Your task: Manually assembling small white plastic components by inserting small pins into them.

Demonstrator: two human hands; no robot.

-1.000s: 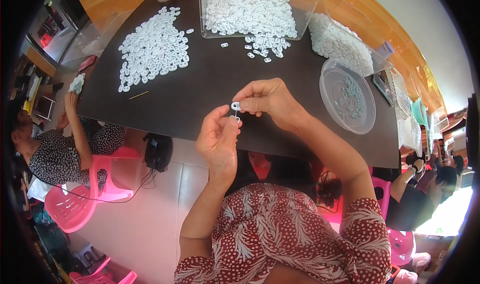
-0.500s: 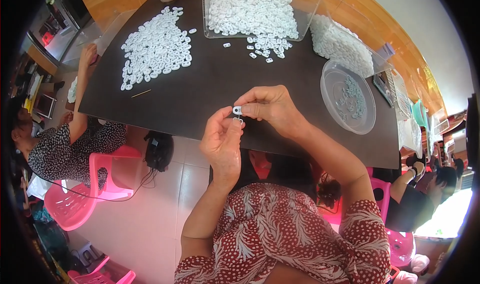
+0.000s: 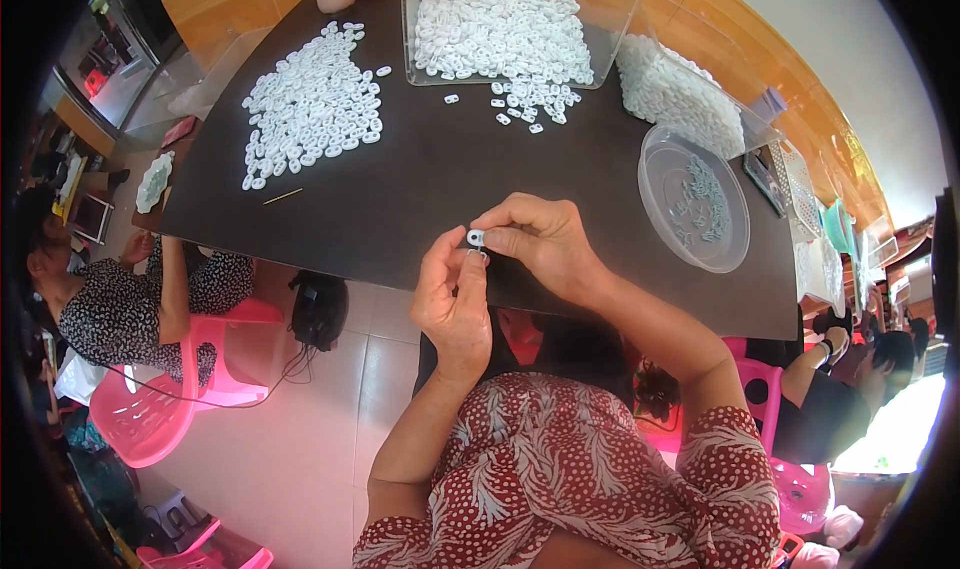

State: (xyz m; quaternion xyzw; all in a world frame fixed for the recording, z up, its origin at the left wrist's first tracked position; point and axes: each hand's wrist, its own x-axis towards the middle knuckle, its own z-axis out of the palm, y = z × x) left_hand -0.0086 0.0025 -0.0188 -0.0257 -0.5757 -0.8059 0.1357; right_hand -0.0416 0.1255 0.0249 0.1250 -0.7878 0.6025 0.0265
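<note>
Above the table's near edge, my two hands meet at the fingertips. Between the thumb and bent index finger of my right hand (image 3: 545,241) is a small white plastic link (image 3: 475,238) with a dark hole facing up. My left hand (image 3: 452,304) is pinched just below and left of it, its index finger close against the link. Something small and pale shows at the left thumb tip, too covered to name. On the dark table (image 3: 420,179), a spread of white two-holed links (image 3: 315,104) lies at the far left.
A clear bin (image 3: 500,39) of white links spills some at the back. Right of it are a second filled bin (image 3: 670,89) and a round plastic tub (image 3: 655,209) of small grey-green pieces. A thin brass-coloured stick (image 3: 283,197) lies left. A co-worker (image 3: 120,299) sits at left.
My hands have come closer together, and the pale piece at my left fingertips is now more hidden. The co-worker at left has lowered a raised arm.
</note>
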